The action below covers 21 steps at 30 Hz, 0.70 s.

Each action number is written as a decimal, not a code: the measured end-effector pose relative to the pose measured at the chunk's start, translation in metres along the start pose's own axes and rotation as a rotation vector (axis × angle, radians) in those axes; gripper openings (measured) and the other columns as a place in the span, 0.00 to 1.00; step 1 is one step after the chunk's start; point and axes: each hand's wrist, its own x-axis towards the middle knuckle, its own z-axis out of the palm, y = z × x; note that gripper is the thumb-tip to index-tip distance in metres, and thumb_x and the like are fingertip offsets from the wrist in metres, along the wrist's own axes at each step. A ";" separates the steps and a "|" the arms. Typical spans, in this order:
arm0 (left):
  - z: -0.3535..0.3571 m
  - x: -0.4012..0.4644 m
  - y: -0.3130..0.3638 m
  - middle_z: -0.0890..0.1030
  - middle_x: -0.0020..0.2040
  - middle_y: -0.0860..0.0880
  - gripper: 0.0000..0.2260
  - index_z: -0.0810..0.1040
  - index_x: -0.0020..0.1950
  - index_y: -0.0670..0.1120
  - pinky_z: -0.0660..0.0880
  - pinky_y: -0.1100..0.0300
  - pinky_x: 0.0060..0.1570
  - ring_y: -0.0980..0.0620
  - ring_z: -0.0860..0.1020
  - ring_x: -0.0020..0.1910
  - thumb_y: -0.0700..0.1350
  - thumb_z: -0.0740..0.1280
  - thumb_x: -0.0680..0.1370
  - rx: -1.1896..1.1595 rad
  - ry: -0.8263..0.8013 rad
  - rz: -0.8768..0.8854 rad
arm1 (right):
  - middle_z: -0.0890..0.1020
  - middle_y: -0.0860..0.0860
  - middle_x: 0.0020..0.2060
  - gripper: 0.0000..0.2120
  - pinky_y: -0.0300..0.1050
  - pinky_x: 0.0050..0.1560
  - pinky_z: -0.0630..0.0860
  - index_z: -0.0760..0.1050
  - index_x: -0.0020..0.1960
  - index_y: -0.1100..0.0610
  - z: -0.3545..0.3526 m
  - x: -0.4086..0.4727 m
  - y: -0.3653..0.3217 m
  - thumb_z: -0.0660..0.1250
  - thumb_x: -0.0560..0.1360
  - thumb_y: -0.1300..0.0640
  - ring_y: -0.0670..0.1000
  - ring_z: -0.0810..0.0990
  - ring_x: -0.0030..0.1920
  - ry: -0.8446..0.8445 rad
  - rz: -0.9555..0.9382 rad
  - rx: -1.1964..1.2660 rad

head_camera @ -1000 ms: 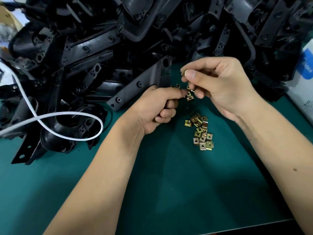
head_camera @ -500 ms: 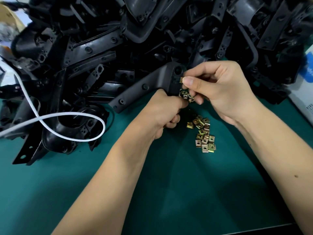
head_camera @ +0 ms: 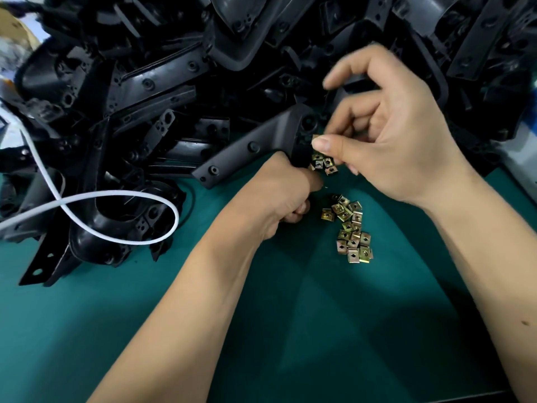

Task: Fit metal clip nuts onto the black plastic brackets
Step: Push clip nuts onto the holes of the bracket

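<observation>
No legible text, label or number anywhere.

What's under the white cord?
The white cord loops over black plastic brackets piled on the green mat. Whatever lies beneath that pile is covered.

black brackets (head_camera: pixel 250 149), brassy clip nuts (head_camera: pixel 350 228) (glinting), teal mat (head_camera: pixel 290 330)

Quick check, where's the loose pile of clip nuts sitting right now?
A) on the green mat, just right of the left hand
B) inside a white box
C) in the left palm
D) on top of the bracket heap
A: the loose clip nuts lie on the green mat, right of the left hand, which grips a black bracket; the right hand pinches a few more.
</observation>
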 end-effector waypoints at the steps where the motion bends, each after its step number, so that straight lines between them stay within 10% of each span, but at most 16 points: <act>1: -0.001 0.000 0.000 0.65 0.30 0.47 0.09 0.65 0.53 0.43 0.56 0.67 0.18 0.56 0.62 0.18 0.35 0.65 0.80 0.022 -0.003 0.001 | 0.83 0.54 0.35 0.26 0.42 0.34 0.76 0.72 0.68 0.52 -0.002 0.000 -0.001 0.76 0.73 0.62 0.53 0.82 0.32 -0.027 -0.030 -0.025; 9: -0.001 0.001 0.003 0.65 0.28 0.48 0.12 0.65 0.42 0.47 0.58 0.67 0.21 0.55 0.62 0.17 0.35 0.66 0.79 0.169 -0.011 0.011 | 0.86 0.54 0.48 0.21 0.61 0.48 0.82 0.80 0.67 0.47 -0.007 -0.002 -0.002 0.73 0.77 0.63 0.58 0.85 0.45 -0.135 -0.102 -0.126; 14: 0.002 0.000 -0.001 0.68 0.26 0.50 0.12 0.68 0.42 0.45 0.59 0.67 0.20 0.55 0.64 0.18 0.38 0.71 0.77 0.144 -0.019 0.064 | 0.84 0.53 0.40 0.20 0.44 0.43 0.78 0.81 0.65 0.49 -0.002 0.000 0.006 0.75 0.75 0.62 0.53 0.81 0.38 -0.065 -0.023 0.011; 21: -0.014 -0.006 0.005 0.85 0.46 0.48 0.12 0.87 0.50 0.48 0.82 0.56 0.45 0.49 0.84 0.44 0.55 0.74 0.74 -0.623 -0.353 0.152 | 0.80 0.51 0.34 0.19 0.37 0.29 0.68 0.78 0.64 0.56 -0.011 0.003 0.022 0.76 0.74 0.65 0.48 0.76 0.32 0.041 0.154 0.401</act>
